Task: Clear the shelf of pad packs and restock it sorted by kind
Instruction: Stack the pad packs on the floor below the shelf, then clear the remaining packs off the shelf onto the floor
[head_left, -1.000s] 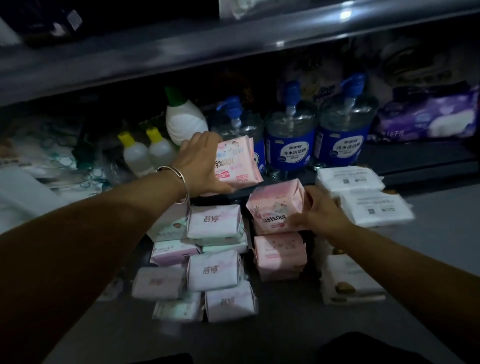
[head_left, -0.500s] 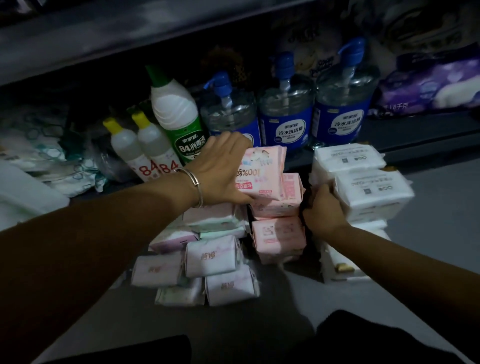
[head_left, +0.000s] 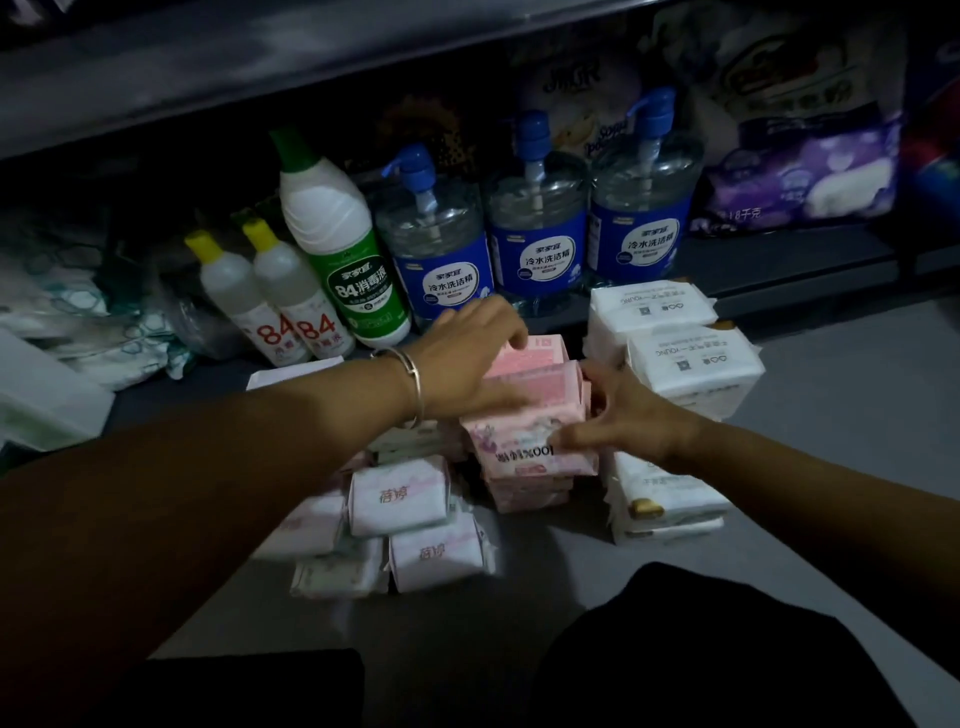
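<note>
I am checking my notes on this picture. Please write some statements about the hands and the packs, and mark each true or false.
1. Both hands, left hand and right hand, touch the pink packs. True.
2. The white packs lie left of the pink packs. False: they lie to the right.
3. Three pump bottles with blue labels stand behind the packs. True.
4. The left wrist is bare. False: it wears a bracelet.
</note>
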